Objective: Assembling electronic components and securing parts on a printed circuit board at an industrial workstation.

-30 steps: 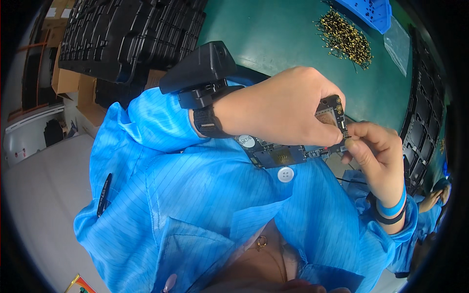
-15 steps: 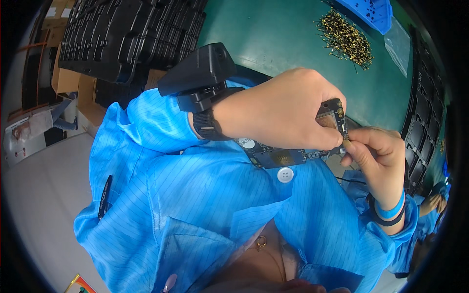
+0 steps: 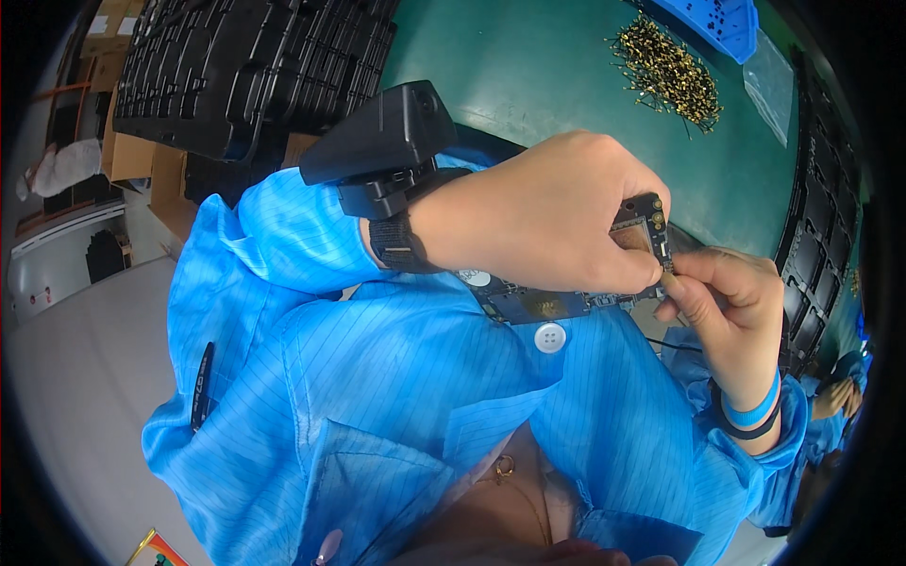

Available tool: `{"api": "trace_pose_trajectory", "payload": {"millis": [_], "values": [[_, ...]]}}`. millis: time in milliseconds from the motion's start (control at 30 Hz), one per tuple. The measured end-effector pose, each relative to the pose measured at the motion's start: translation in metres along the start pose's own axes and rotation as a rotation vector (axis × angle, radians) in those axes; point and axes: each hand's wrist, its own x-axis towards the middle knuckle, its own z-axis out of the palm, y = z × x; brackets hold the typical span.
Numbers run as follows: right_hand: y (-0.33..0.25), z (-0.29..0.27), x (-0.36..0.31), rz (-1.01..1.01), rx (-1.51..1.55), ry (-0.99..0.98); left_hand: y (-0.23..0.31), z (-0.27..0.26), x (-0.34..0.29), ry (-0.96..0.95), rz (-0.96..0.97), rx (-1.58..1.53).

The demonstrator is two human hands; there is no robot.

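My left hand [image 3: 557, 217] is closed on a dark circuit board [image 3: 538, 307], its thumb and bent fingers gripping the end by the shiny metal patch. The long part of the board runs below the hand, in front of my blue smock. Against the board's right edge, my right hand [image 3: 731, 297] pinches with thumb and forefinger. Whatever sits between those fingertips is too small and covered to make out. A black device [image 3: 387, 137] is strapped to my left wrist.
Beyond my hands, a pile of small gold and black parts [image 3: 665, 71] lies on the green table [image 3: 528, 71]. Near it are a blue bin [image 3: 722, 28] and a clear plastic bag [image 3: 769, 85]. Black trays [image 3: 255, 71] are stacked at left; others [image 3: 812, 226] stand at right, near a co-worker's hands [image 3: 835, 396].
Both hands and the board have barely moved; the same grip and pinch hold. In the far left background, a person's pale clothing has shifted upward in the picture.
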Motion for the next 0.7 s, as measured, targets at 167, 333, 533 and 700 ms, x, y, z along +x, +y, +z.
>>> {"api": "trace_pose_trajectory", "payload": {"millis": [167, 333, 533, 700], "values": [[0.0011, -0.0007, -0.0009, -0.051, -0.050, 0.008, -0.0014, 0.0025, 0.0014, 0.015, 0.025, 0.017], [0.0021, -0.0010, -0.0022, -0.060, -0.062, 0.018, -0.0012, 0.0041, 0.0030, 0.011, 0.019, 0.017], [0.0048, -0.0011, -0.0025, -0.065, -0.072, 0.028, -0.0024, 0.0058, 0.0044, 0.015, 0.017, 0.020], [0.0037, -0.0004, -0.0030, -0.084, -0.110, 0.028, -0.0038, 0.0066, 0.0025, 0.024, 0.042, 0.021]]}}
